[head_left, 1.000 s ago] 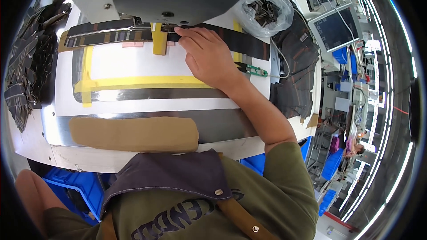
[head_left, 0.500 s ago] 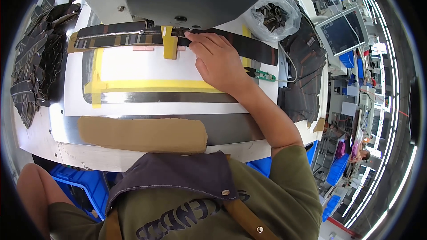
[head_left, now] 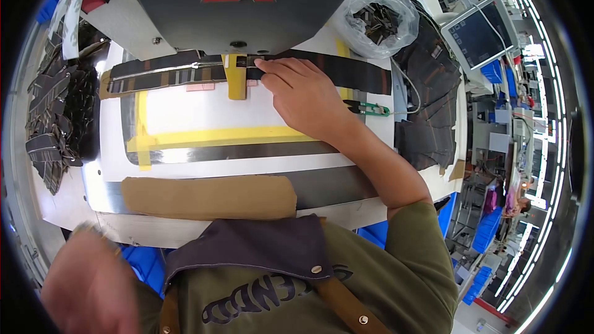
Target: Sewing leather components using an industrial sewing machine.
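Far left edge of the counter [head_left: 74, 210]: pile of dark fabric pieces [head_left: 52, 117], stacked loosely, just beside the white work plate [head_left: 185, 111].

Left hand [head_left: 93, 284] sits low and near, off the counter by the lap, motion-blurred. Can't tell how far open it is or whether it has anything in it.

Work plate carries yellow tape [head_left: 210, 139] running left-right with a short leg down at its left end. Nearer than that: a shiny metal strip [head_left: 247, 151], then a tan padded bar [head_left: 210, 196] along the near edge.

Far side of the plate: dark fabric strip with zipper [head_left: 167, 71] lies left-right under the sewing machine head [head_left: 247, 0]. A yellow guide tab [head_left: 236, 80] crosses the strip about mid-length, right under the machine.

Right hand [head_left: 303, 99] lies flat on the strip just right of the yellow tab, fingers [head_left: 272, 68] extended and pressing down on the fabric, fingertips touching the tab's edge. Not wrapped around anything, just a flat press.

Right of the hand: small green-handled snips [head_left: 368, 109] on the counter, near the wrist. Far right: clear plastic bag of small dark parts [head_left: 377, 18], more dark fabric [head_left: 427, 105] draped over the counter's right end, and a touchscreen panel [head_left: 476, 34] beyond it.
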{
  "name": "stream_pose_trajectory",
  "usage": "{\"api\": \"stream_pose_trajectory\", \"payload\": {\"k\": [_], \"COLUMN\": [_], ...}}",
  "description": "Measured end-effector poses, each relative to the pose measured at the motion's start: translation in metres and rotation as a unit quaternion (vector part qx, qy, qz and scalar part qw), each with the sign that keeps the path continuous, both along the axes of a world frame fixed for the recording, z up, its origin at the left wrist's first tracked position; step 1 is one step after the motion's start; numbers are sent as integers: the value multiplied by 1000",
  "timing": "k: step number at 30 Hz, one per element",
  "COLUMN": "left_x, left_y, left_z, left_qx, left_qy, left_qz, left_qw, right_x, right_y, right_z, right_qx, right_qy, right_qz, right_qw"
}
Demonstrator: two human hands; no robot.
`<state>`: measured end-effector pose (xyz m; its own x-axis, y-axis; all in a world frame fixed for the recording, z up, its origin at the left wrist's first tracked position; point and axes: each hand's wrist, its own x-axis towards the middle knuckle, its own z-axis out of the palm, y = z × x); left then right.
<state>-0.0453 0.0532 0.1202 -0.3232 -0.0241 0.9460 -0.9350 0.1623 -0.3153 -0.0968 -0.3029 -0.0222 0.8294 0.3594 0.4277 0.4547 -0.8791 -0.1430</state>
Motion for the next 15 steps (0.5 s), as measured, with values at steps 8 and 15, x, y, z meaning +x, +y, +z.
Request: {"api": "stream_pose_trajectory", "payload": {"k": [8, 15], "left_x": [52, 73], "left_y": [-76, -91], "left_z": [-95, -128], "left_qx": [489, 429], "left_qy": [190, 218], "left_qz": [219, 224], "left_qw": [823, 848], "right_x": [-1, 0], "right_y": [0, -1], "right_z": [2, 7], "right_qx": [-1, 11], "right_qy": [18, 24], "right_qz": [7, 6], "right_qw": [1000, 1000]}}
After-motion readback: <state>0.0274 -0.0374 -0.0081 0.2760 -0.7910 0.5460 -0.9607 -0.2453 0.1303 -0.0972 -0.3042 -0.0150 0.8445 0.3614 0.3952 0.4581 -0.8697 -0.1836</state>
